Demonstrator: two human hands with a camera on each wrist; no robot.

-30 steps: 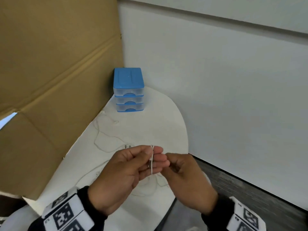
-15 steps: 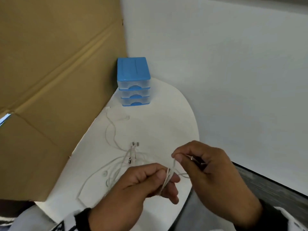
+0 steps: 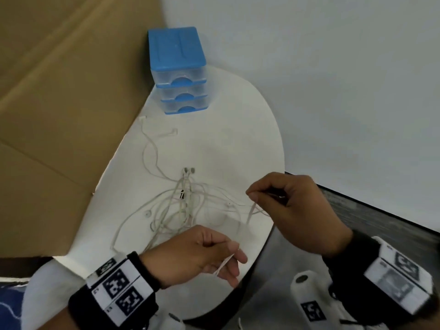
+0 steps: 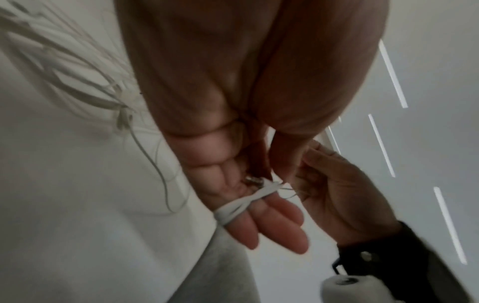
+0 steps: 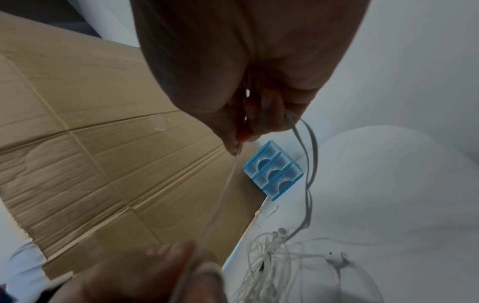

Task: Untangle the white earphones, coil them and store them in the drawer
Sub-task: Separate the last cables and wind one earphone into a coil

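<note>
Since half a second ago, my hands have drawn apart: right up and outward, left back toward my body, and a cable span now stretches between them.

Head view: my left hand (image 3: pixel 202 253) pinches a bundle of flat white cable between thumb and forefinger at the near rim of the surface (image 3: pixel 238 129). My right hand (image 3: pixel 292 210) pinches a thinner strand above the right rim. I judge this separation is meant to pull one lead free of the knot. The white earphones (image 3: pixel 181 206) lie as a loose heap of thin, limp loops mid-surface, with two earbuds at the top of the heap and a further lead trailing toward the cardboard sheet (image 3: pixel 59 115). The drawer unit (image 3: pixel 177 70), blue-topped with three clear plastic drawers, stands at the far end, well apart from the heap; all drawers look closed.

Left wrist view: several turns of cable are wound around the fingers (image 4: pixel 274 221) of my left hand, so coiling has started there. The remaining fingers extend loosely.

Right wrist view: my right hand (image 5: pixel 249 123) grips at least two strands between curled fingertips; they hang down to the tangle (image 5: pixel 272 256). The cardboard shows corrugated ribbing and fold creases. The surface is smooth, matt and rounded.
</note>
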